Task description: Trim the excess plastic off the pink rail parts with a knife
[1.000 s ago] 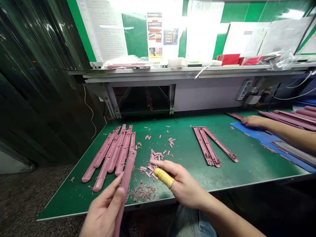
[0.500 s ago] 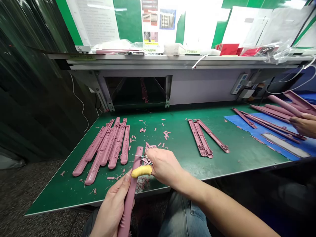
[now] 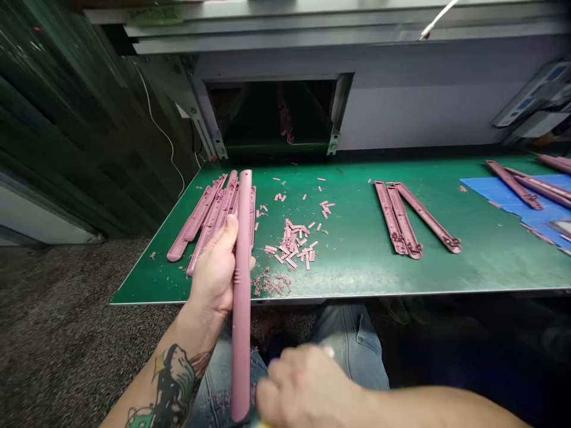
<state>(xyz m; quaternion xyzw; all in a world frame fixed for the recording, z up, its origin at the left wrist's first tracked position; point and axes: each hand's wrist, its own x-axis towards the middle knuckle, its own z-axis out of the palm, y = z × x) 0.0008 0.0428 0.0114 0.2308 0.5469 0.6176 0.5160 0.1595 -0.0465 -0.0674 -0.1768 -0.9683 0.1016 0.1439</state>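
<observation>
My left hand (image 3: 217, 270) is wrapped round a long pink plastic strip (image 3: 243, 279), holding it lengthwise above the near edge of the green bench (image 3: 357, 267). My right hand (image 3: 307, 389) is low in view, at the strip's near end over my lap. It is blurred and curled; what it holds is hidden. A pile of several pink strips (image 3: 209, 217) lies on the bench just beyond my left hand. Small pink offcuts (image 3: 292, 249) are scattered to the right of it.
Three pink strips (image 3: 408, 220) lie side by side at mid-bench. A blue mat (image 3: 513, 196) with more strips sits at the far right. A dark opening (image 3: 272, 116) in the back wall faces me. Grey floor lies left of the bench.
The view has tilted down and closer. My left hand has raised the strip and turned it to point away from me. My right hand has drawn back from the strip's far end to its near end.
</observation>
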